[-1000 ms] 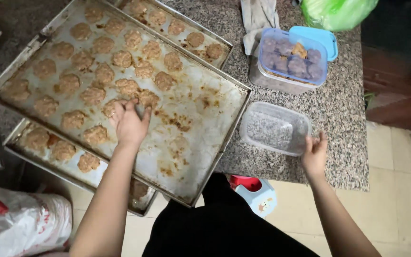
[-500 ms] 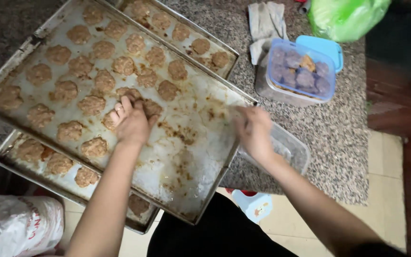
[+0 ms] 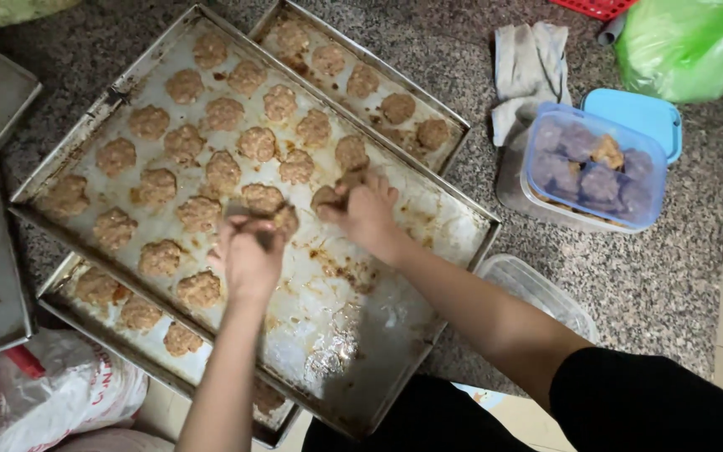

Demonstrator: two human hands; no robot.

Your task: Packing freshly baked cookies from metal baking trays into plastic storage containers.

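On the large baking tray (image 3: 428, 276), mid-tray beside the greasy bare patch, the left hand (image 3: 248, 255) and right hand (image 3: 366, 209) each pinch a browned patty (image 3: 328, 197), probably soft and crumbly, best gripped at its rim.

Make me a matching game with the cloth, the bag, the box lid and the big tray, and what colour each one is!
Things:
1. cloth
2. plastic bag
3. box lid
4. top baking tray

Colours:
A. light blue
B. silvery grey
C. bright green
D. off-white

Pairs: 1-D, 2-C, 3-A, 4-B
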